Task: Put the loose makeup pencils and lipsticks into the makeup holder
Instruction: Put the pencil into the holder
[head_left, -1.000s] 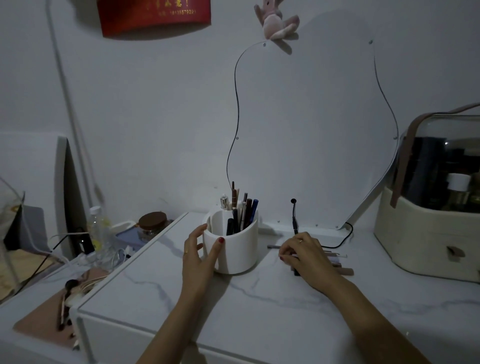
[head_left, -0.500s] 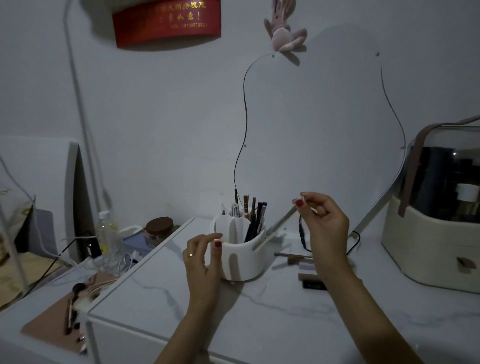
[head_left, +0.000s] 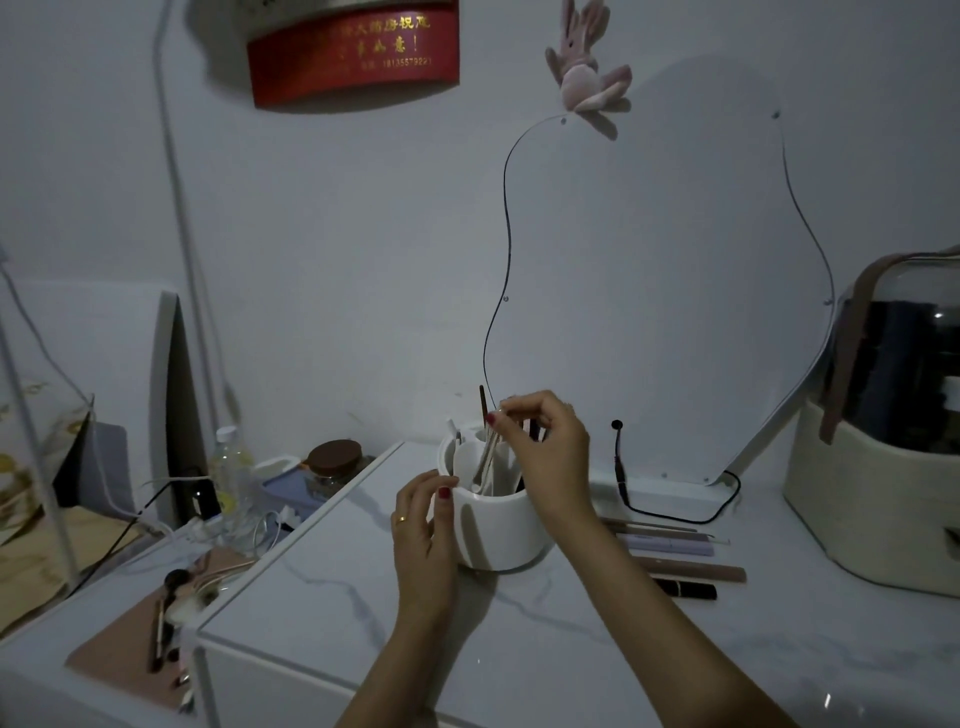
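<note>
Your right hand (head_left: 545, 447): above the holder's mouth, fingers pinched on a slim pale pencil (head_left: 488, 460) that stands tilted with its lower end inside the holder.
Your left hand (head_left: 423, 525): curled against the holder's left wall, thumb and fingers closed on its rim; a ring shows on one finger.
Holder (head_left: 498, 535): white, round, divided inside, standing upright on the bench (head_left: 571, 649). Other pencils stand in its back section, one dark stick (head_left: 482, 402) rising above the rest.
Loose items: just right of the holder, partly behind your right forearm, lying flat on the bench. From back to front: a thin brown pencil (head_left: 654, 526), a pale lilac pen (head_left: 670, 544), a brown pencil (head_left: 696, 570), a black lipstick (head_left: 691, 588).
Behind them: a black cable (head_left: 675, 517) along the base of a wavy mirror (head_left: 665, 291).
Far right: a cream storage case (head_left: 857, 509) with a dark dome lid.
Left, lower shelf: a plastic bottle (head_left: 228, 467), a brown-lidded jar (head_left: 332, 460), brushes on a pink mat (head_left: 124, 660).
Wall: a red sign (head_left: 353, 52), a pink plush rabbit (head_left: 584, 73).
</note>
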